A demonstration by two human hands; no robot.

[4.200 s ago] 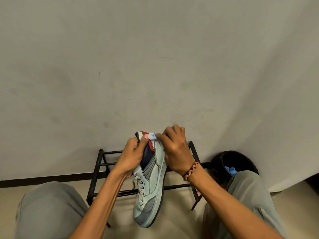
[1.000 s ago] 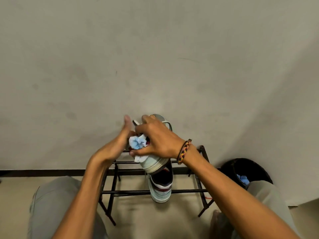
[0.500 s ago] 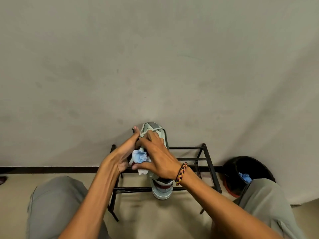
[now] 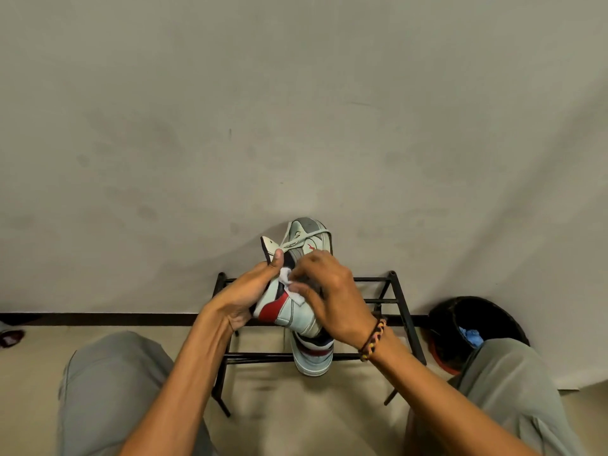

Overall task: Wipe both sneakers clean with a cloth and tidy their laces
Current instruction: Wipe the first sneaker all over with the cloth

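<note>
The person sits facing a bare wall with the sneaker [image 4: 289,307] lifted in front of them, above a black metal shoe rack [image 4: 399,311] on the floor, and it seems held up like this so the side panel faces them and can be rubbed without bending down. The left hand [image 4: 250,296] grips the sneaker from the left, thumb up against the collar near the loose lace [image 4: 297,240], which I take to be the steadying hold that lets the other hand press without the shoe twisting away. The right hand [image 4: 332,296] is curled over the shoe's side and pinches a small white cloth [image 4: 289,286] against it, just above the red patch, so the wiping looks to be in progress on this one. A second sneaker [image 4: 312,355] rests on the rack directly beneath, heel toward the person, probably parked within easy reach. A dark bin [image 4: 470,320] with something blue inside stands to the right, beside the person's knee. The lace looks slack and untied, so the tidying appears not yet done.
</note>
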